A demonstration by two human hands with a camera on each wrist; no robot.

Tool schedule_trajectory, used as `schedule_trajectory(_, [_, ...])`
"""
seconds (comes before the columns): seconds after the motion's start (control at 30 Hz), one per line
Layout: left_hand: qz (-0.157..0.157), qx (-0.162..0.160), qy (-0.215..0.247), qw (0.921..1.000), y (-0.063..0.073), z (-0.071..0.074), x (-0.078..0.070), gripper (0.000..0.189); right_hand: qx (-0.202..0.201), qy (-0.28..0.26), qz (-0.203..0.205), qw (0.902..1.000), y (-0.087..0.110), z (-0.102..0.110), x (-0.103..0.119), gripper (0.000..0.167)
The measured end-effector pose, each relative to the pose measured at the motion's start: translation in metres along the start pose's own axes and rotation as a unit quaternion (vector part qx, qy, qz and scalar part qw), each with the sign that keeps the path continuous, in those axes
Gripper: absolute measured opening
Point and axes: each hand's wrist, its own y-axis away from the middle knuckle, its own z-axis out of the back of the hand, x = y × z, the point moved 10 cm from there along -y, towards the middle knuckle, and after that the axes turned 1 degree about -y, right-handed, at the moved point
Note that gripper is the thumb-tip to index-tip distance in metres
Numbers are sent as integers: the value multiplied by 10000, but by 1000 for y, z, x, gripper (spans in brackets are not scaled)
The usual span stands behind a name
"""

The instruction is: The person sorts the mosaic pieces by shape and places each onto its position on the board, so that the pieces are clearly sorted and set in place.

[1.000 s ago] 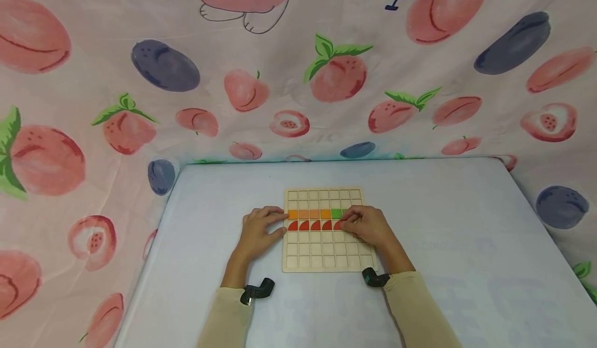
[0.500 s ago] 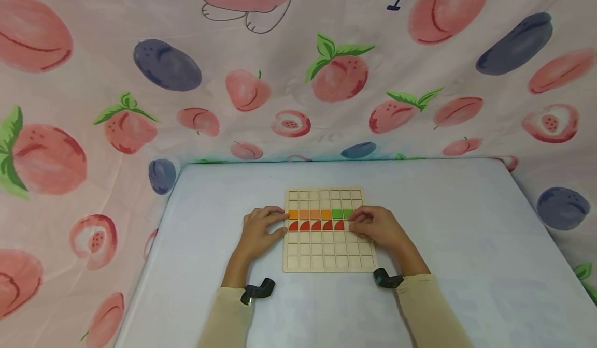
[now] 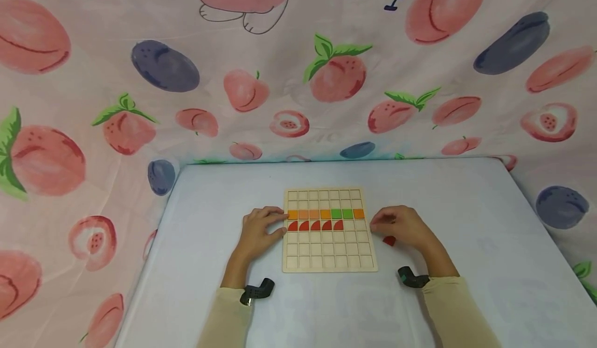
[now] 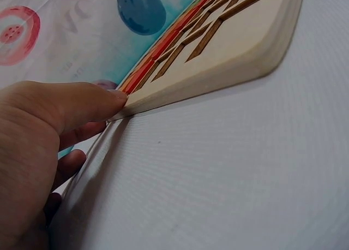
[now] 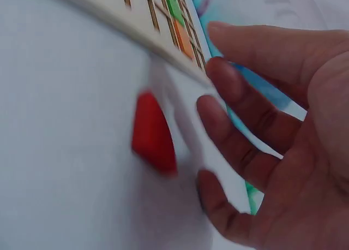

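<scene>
A wooden grid board (image 3: 326, 261) lies on the white table. One row holds orange and green square tiles (image 3: 336, 214); the row below has several red quarter-circle pieces (image 3: 315, 226). My left hand (image 3: 258, 234) touches the board's left edge, its thumb (image 4: 92, 101) resting along the rim in the left wrist view. To the right of the board is my right hand (image 3: 402, 226), fingers loosely bent and apart, holding nothing. Just below its fingers is a loose red quarter-circle piece (image 5: 154, 135), blurred and not touching them; I cannot tell whether it rests on the table.
The white table (image 3: 224, 192) extends around the board on all sides. Behind it and at the sides hangs a fruit-printed cloth (image 3: 289, 42). A black wrist device (image 3: 258, 290) sits on each forearm.
My right hand has moved right, off the board, uncovering the row's right-end cells and an orange tile. A red quarter-circle piece now shows under it. My left hand keeps its place.
</scene>
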Motion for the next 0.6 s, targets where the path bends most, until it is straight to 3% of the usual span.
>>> schedule_trajectory(0.2, [90,103,-11,9999,-1,-1,2,35,203,524,-85,9984,9,12,-14,6])
schedule_trajectory(0.37, [54,35,46,10000,0,0,1,35,427,1060,-217,9932,14,14,-24,15])
schedule_trajectory(0.6, [-44,-54,87,9999,0,1,-2,34,545,1140,-80,9919,14,9,-32,19])
